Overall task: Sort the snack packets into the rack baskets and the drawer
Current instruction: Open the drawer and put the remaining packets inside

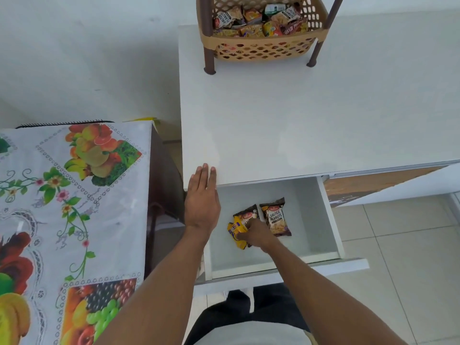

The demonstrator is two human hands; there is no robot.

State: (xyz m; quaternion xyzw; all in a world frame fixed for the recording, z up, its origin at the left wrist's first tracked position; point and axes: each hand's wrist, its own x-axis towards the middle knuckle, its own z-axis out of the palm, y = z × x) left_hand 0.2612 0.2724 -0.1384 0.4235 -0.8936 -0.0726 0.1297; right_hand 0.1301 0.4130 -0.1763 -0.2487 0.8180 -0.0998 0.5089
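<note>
— Drawer (pixel 323 220)?
— Pulled open under the tabletop's (pixel 298 120) front edge. Two dark peanut packets (pixel 276 216) lying inside, side by side.
— Right hand (pixel 256 234)?
— Down in the drawer, fingers closed around a yellow packet (pixel 236 232).
— Left hand (pixel 202 197)?
— Flat, fingers spread open, at the tabletop's front left corner.
— Rack basket (pixel 261 47)?
— Far edge, full of packets.

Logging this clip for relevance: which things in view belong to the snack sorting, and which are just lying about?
Part of the job:
- drawer, open
- peanut packets in it
- yellow packet in the right hand
- basket holding packets
- left hand on the counter edge

Just there:
- fruit-print cloth
- floor tiles
</note>
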